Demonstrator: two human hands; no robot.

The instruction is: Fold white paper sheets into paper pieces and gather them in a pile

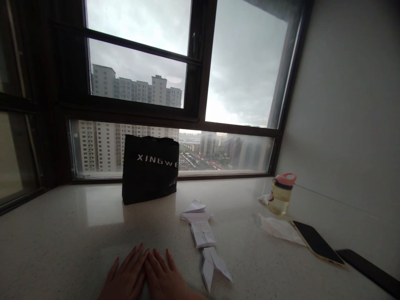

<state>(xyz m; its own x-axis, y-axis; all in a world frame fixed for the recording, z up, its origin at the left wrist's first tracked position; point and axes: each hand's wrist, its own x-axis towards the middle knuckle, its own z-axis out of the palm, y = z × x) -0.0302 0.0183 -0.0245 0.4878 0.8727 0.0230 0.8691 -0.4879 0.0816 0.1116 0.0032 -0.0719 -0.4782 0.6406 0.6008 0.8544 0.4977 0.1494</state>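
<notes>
My left hand (123, 278) lies flat on the pale speckled sill (62, 246), fingers stretched out and holding nothing. Beside it, my right hand (163, 275) also rests flat, its fingertips touching those of the left. To the right of my hands lie folded white paper pieces in a rough column: a pointed one (215, 266) nearest me, a squarish one (203, 234) in the middle, and winged folds (196, 211) at the far end. Neither hand touches the paper.
A black bag (151, 175) with white lettering stands by the window (200, 91). On the right are a bottle (281, 198) with a pink lid, a crumpled tissue (279, 227), a phone (317, 241) and a long dark object (368, 268). A wall (346, 116) bounds the right side.
</notes>
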